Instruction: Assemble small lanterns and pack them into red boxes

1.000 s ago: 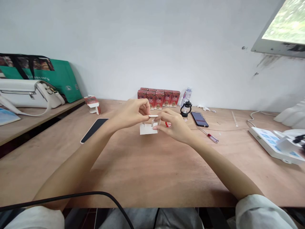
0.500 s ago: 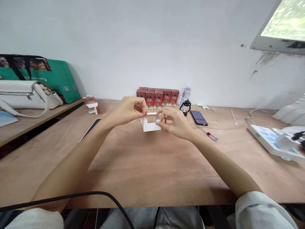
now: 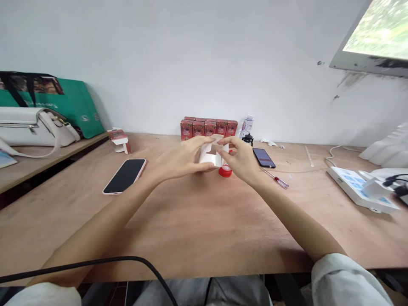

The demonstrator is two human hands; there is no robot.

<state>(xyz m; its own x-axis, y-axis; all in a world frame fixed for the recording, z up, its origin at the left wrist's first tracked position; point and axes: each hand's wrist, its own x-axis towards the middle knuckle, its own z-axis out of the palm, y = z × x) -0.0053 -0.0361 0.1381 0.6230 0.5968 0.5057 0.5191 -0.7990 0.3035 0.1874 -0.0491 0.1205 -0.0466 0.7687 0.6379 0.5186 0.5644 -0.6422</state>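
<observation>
Head view shows the bare left hand [image 3: 191, 158] and bare right hand [image 3: 239, 159] pinching a small open white cardboard box [image 3: 211, 157] between their fingertips, just in front of the red printed cartons [image 3: 204, 127].

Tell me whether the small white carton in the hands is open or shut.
Open: the white carton, held between the left hand and right hand, has flaps standing apart around an uncovered gap.
</observation>
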